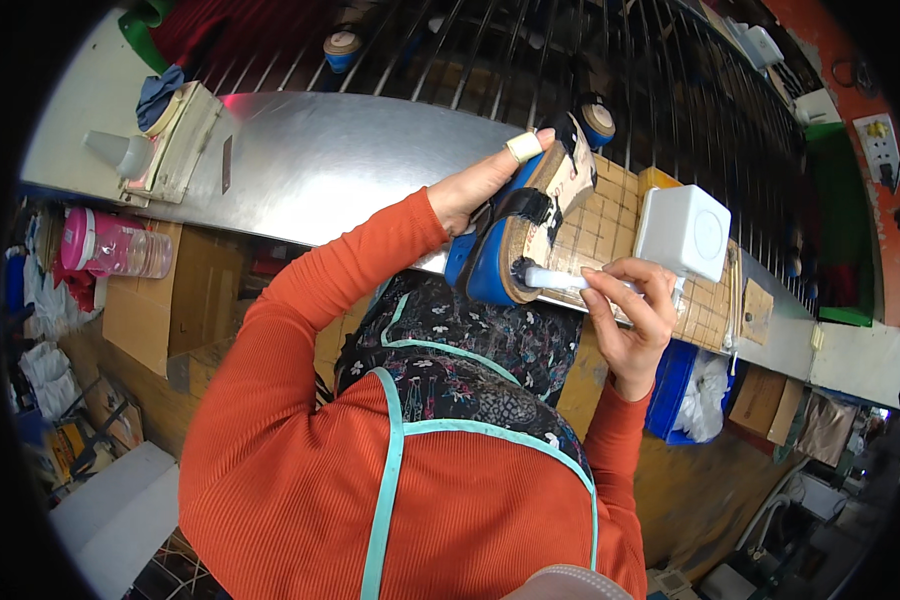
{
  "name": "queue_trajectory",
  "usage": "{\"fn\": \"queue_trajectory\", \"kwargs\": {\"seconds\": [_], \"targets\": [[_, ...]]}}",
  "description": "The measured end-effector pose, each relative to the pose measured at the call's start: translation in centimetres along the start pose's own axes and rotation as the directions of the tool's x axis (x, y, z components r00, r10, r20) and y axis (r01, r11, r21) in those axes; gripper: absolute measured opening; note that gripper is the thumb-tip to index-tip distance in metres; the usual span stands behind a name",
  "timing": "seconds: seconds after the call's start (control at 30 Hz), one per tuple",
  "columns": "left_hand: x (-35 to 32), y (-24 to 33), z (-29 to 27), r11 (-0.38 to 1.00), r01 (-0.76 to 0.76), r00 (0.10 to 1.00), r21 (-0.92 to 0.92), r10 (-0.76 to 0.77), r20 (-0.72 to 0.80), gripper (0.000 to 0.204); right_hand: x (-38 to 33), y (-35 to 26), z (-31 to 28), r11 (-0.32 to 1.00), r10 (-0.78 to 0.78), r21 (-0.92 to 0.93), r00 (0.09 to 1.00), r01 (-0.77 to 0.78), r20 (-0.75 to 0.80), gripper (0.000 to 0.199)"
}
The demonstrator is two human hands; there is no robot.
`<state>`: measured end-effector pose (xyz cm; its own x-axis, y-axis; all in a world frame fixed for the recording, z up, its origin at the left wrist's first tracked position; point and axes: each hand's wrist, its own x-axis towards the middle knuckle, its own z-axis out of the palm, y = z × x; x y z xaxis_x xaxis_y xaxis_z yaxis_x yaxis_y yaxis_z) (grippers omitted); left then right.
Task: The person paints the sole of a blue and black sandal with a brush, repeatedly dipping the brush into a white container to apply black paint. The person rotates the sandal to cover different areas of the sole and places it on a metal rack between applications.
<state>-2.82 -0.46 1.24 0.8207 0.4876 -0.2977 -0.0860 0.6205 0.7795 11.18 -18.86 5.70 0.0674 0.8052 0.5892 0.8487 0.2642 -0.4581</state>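
Note:
My left hand [478, 187] is wrapped around a blue shoe last [490, 266], a pale wrap on its thumb. The last is tilted with its underside toward my right, showing a brown rim, a cream bottom and black straps [527, 206]. My right hand [634, 318] pinches a brush [558, 279] by its white handle. The dark bristle end touches the bottom of the last at its near end. Part of the left fingers is hidden behind the last. Just beyond my right hand, a white square container [697, 232] stands on a grid-patterned board [618, 207].
Beyond the metal bench edge [310, 150] runs a rack of dark rods [450, 60], with more blue lasts [341, 50] on it. A pink-lidded bottle [120, 246] and a cardboard box [175, 290] are at left. A blue crate [667, 395] holding white plastic is below right.

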Motion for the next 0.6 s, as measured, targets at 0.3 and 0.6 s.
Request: {"fn": "queue_trajectory", "kwargs": {"seconds": [0.3, 0.6], "targets": [[-2.0, -1.1, -1.0, 0.976, 0.196, 0.968, -0.091, -0.178, 0.176, 0.064, 4.1, -0.1, -0.2, 0.973, -0.223, 0.091, 0.963, 0.211, 0.149, 0.028], [-5.4, -4.6, -3.5, 0.958, -0.236, 0.783, 0.165, 0.087, 0.616, 0.057, 7.9, 0.5, 2.2, 0.906, -0.371, 0.321, 0.880, 0.274, 0.296, 0.021]]}}
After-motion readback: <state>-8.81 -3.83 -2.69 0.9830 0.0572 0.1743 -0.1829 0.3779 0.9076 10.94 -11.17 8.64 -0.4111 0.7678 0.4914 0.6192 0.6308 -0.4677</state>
